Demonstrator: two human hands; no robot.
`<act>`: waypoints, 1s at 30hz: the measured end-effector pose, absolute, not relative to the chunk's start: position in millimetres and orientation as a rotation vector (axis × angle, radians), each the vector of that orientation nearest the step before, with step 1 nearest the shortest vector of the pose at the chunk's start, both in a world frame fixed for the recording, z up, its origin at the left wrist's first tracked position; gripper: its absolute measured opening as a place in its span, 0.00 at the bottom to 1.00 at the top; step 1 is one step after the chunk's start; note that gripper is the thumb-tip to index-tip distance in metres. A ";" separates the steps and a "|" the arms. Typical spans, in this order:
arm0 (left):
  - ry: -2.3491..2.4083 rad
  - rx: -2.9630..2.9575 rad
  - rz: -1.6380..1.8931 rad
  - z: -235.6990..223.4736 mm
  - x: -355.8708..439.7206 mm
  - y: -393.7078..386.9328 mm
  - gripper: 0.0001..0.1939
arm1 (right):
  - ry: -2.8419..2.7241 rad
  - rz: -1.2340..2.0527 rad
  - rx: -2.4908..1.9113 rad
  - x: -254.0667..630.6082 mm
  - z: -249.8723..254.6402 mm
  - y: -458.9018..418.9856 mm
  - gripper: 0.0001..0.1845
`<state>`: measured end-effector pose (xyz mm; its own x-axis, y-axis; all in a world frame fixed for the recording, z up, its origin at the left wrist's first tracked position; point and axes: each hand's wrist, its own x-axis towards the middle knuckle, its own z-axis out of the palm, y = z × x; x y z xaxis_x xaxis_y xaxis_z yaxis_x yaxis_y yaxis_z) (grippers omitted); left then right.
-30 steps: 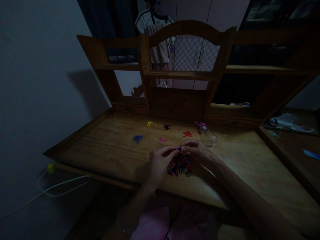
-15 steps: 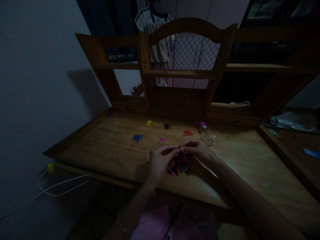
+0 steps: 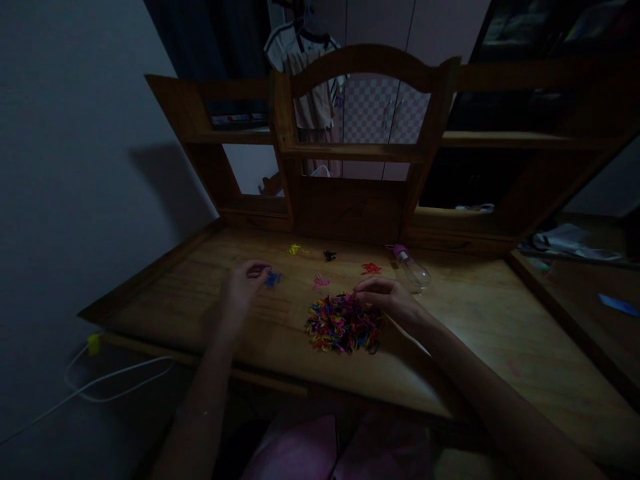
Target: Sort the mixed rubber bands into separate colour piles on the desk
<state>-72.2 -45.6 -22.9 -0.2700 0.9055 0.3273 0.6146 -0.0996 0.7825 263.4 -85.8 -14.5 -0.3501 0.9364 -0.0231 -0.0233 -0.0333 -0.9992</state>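
A heap of mixed-colour small bands [image 3: 341, 325] lies on the wooden desk [image 3: 500, 333] in front of me. My left hand [image 3: 242, 285] is stretched out to the left, its fingertips pinched at the small blue pile [image 3: 273, 278]. My right hand [image 3: 383, 295] rests at the heap's far right edge, fingers curled down onto the bands. Other small sorted piles lie beyond: yellow [image 3: 295, 249], black [image 3: 329, 255], pink [image 3: 320, 282] and red [image 3: 371, 269].
A clear bottle with a pink cap [image 3: 411, 268] lies on its side behind my right hand. A wooden hutch with shelves [image 3: 350, 150] rises at the desk's back. A white cable [image 3: 100, 380] hangs off the left edge. Papers [image 3: 570, 241] sit far right.
My left hand has left the heap and moved left to the blue pile. My right hand has dropped onto the heap, which now shows fully.
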 end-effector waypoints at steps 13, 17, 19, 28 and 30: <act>1.932 2.063 0.890 -36.6 -95.7 -38.2 0.19 | -1.334 1.569 -0.967 262.3 -12.2 -88.0 0.11; 1.980 2.094 0.912 -26.8 -96.5 -44.7 0.17 | -1.312 1.563 -0.972 262.4 -16.1 -85.5 0.11; 1.985 2.137 0.973 -19.1 -93.6 -51.1 0.14 | -1.298 1.545 -0.993 262.5 -17.7 -84.4 0.11; 1.506 2.249 1.144 -0.6 -21.8 -107.9 0.09 | -1.710 1.238 -1.048 262.4 -10.3 -85.0 0.12; 1.370 2.290 1.005 -5.2 -4.5 -119.0 0.09 | -1.833 1.144 -1.059 261.3 -10.1 -84.5 0.11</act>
<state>-4.5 -119.0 -5.2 0.3046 0.8565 0.4167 0.6546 -0.5060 0.5616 261.3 -84.5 -10.1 -0.4041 0.9028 0.1469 0.2649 0.2692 -0.9259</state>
